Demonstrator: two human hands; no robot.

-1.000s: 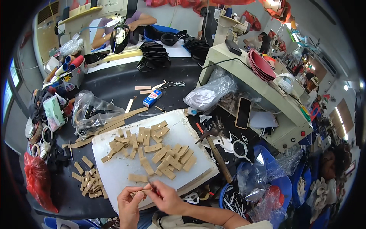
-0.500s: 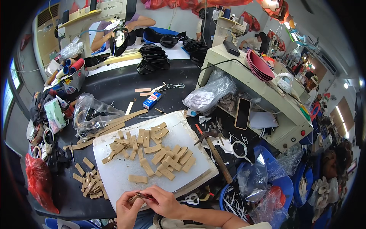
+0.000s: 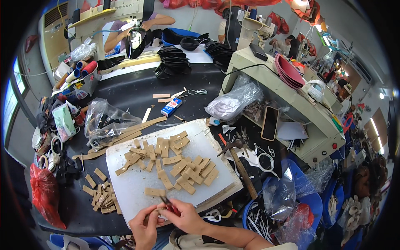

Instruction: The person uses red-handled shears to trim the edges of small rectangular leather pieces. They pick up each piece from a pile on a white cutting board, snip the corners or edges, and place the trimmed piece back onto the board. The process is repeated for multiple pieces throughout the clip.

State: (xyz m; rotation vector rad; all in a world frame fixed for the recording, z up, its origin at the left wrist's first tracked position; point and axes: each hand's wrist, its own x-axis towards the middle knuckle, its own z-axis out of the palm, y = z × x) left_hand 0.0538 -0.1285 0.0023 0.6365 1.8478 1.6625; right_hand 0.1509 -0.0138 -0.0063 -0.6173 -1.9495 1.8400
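My left hand (image 3: pixel 143 228) is closed, pinching a small tan piece (image 3: pixel 158 210) at the near edge of a white board (image 3: pixel 135 198). My fingers cover most of that piece. In my right hand (image 3: pixel 188 219) is a small red-handled cutting tool (image 3: pixel 169 204), its dark tip pointing up and to the left. Both hands are close together. Just beyond them lies a single folded tan tab (image 3: pixel 155 192). Many similar tan tabs (image 3: pixel 191 175) are scattered over the board, some showing a small metal dot. Another pile of tan tabs (image 3: pixel 104 199) rests on the black table left of the board.
A hammer (image 3: pixel 243 173) lies along the board's right side, near a phone (image 3: pixel 270 123) and a white ring (image 3: pixel 266 162). Blue bins (image 3: pixel 310 196) stand at the right. A clear plastic bag (image 3: pixel 110 123) and long tan strips (image 3: pixel 137 132) lie at the left. Across the table another person works at a sewing machine (image 3: pixel 135 39).
The red-handled tool has turned upward in my right hand, its tip now away from the left fingers. The whole view has shifted slightly.
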